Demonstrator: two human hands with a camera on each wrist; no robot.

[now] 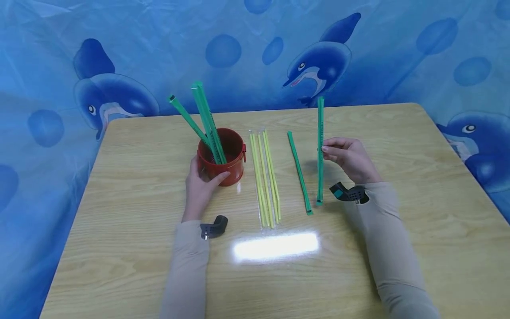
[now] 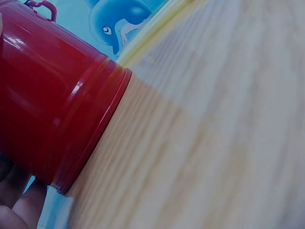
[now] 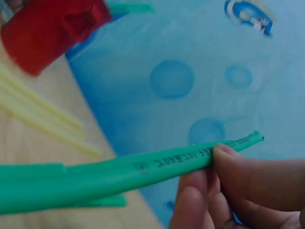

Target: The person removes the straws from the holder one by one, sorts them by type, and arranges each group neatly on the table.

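My left hand holds a small red bucket by its near left side, with the thumb along the front; the other fingers are partly hidden behind it. Several green-wrapped straws lean to the left inside the bucket. Between thumb and fingertips, my right hand pinches another green-wrapped straw above the table. Dark printing runs along its wrapper in the right wrist view. To the left of it, one more green-wrapped straw lies on the table.
Several yellow straws in clear wrappers lie side by side between the bucket and the green straws. The wooden table ends at a blue dolphin-print backdrop. A bright reflection shows on the tabletop near the front.
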